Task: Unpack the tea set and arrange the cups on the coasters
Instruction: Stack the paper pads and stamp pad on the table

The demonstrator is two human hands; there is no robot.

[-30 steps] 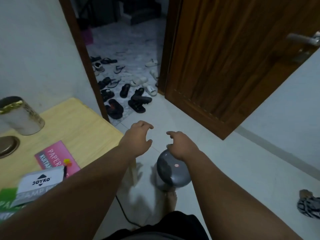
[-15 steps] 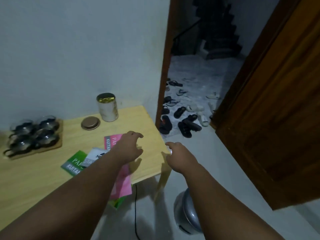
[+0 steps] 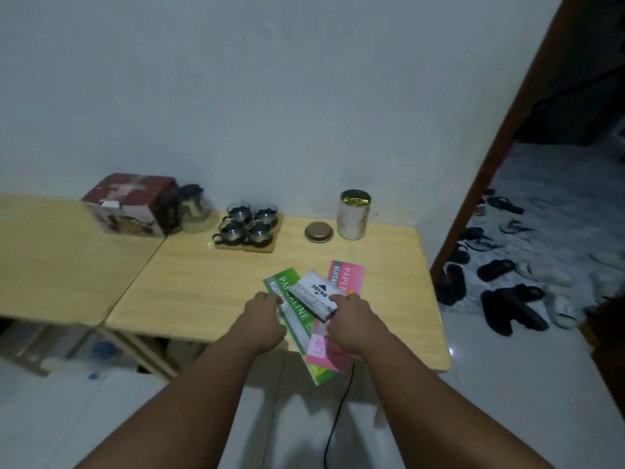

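Several glass cups (image 3: 248,225) stand together on wooden coasters (image 3: 267,247) at the back of the light wooden table (image 3: 189,286). To their left are a glass teapot (image 3: 196,208) and the dark red tea set box (image 3: 132,204). My left hand (image 3: 263,316) curls its fingers on the left edge of a green paper pack (image 3: 292,308) near the table's front edge. The fingers of my right hand (image 3: 355,319) rest on the end of a white Joyko box (image 3: 314,294) lying on that pack and on a pink paper pack (image 3: 346,277).
A white tin (image 3: 353,214) with a gold top and its round lid (image 3: 318,231) stand at the back right. A second table (image 3: 50,258) joins on the left. At right is an open doorway with several sandals (image 3: 507,299). A black cable (image 3: 338,411) hangs below the table.
My view has swung left from the doorway and floor to the table. Both hands have moved from open in the air down onto the stack of paper packs and the white box.
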